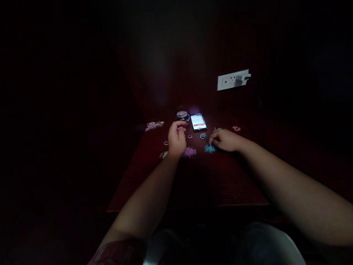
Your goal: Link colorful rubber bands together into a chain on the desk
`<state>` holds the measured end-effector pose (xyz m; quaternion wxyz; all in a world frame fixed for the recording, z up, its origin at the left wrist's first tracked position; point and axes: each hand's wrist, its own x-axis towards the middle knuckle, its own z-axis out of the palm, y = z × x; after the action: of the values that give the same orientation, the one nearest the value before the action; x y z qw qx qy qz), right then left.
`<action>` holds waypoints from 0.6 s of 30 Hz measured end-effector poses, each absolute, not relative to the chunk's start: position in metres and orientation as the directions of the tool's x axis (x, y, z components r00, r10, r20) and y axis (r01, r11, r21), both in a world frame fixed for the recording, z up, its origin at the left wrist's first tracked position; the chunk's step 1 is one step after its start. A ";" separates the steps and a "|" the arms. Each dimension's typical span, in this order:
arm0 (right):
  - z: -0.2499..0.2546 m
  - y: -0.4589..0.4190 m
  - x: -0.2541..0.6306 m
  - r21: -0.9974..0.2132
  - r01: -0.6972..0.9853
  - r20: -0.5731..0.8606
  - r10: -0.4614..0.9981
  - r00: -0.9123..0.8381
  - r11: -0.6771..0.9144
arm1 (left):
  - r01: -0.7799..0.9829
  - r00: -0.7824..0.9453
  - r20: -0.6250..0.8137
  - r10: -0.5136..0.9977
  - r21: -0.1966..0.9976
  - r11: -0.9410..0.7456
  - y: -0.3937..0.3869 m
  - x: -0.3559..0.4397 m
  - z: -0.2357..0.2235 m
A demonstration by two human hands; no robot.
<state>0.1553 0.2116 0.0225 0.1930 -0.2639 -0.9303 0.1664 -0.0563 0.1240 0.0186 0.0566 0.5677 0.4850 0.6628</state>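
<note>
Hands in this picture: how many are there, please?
2: the left hand in front of the round container, the right hand at the blue pile; none seems hidden.

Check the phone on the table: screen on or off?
On. The phone shows a bright white display with a red band, the brightest thing in an otherwise dark view.
</note>
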 end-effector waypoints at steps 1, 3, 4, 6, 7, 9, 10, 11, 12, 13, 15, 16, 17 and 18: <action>0.022 0.212 0.155 -0.409 0.429 0.271 0.556 -0.786 0.806 | 0.480 -0.350 0.702 0.620 0.703 -0.525 0.124 -0.056 0.019; 0.021 0.212 0.155 -0.398 0.432 0.275 0.555 -0.785 0.809 | 0.487 -0.348 0.710 0.612 0.695 -0.529 0.124 -0.057 0.021; 0.022 0.211 0.155 -0.392 0.430 0.281 0.550 -0.786 0.814 | 0.489 -0.347 0.713 0.610 0.692 -0.531 0.124 -0.057 0.021; 0.023 0.209 0.155 -0.386 0.418 0.301 0.541 -0.785 0.822 | 0.489 -0.346 0.714 0.608 0.691 -0.533 0.124 -0.057 0.022; 0.024 0.208 0.154 -0.387 0.410 0.313 0.536 -0.784 0.826 | 0.488 -0.346 0.713 0.610 0.692 -0.533 0.124 -0.057 0.022; 0.026 0.206 0.153 -0.388 0.397 0.341 0.530 -0.776 0.831 | 0.483 -0.347 0.711 0.612 0.695 -0.533 0.125 -0.057 0.022; 0.026 0.205 0.153 -0.388 0.394 0.350 0.529 -0.773 0.833 | 0.482 -0.348 0.710 0.612 0.696 -0.533 0.125 -0.057 0.022; 0.026 0.204 0.152 -0.388 0.391 0.354 0.527 -0.773 0.835 | 0.481 -0.347 0.711 0.612 0.695 -0.534 0.125 -0.057 0.021; 0.025 0.204 0.152 -0.389 0.388 0.351 0.524 -0.776 0.835 | 0.481 -0.344 0.712 0.612 0.693 -0.536 0.125 -0.056 0.021; 0.025 0.204 0.152 -0.394 0.386 0.341 0.523 -0.781 0.834 | 0.482 -0.339 0.715 0.611 0.690 -0.540 0.125 -0.056 0.021; 0.023 0.205 0.152 -0.408 0.388 0.313 0.526 -0.791 0.826 | 0.485 -0.333 0.723 0.606 0.682 -0.547 0.125 -0.056 0.021; 0.022 0.205 0.151 -0.413 0.391 0.306 0.530 -0.791 0.822 | 0.486 -0.333 0.725 0.603 0.680 -0.549 0.125 -0.056 0.021; 0.022 0.205 0.151 -0.415 0.393 0.310 0.534 -0.786 0.820 | 0.486 -0.337 0.727 0.599 0.679 -0.551 0.125 -0.056 0.021; 0.023 0.204 0.151 -0.414 0.391 0.324 0.535 -0.780 0.822 | 0.485 -0.339 0.727 0.596 0.679 -0.552 0.125 -0.056 0.022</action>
<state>0.1510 0.2045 0.0230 0.2185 -0.2492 -0.9291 0.1641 -0.0560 0.1251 0.0216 0.0417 0.5732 0.4715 0.6689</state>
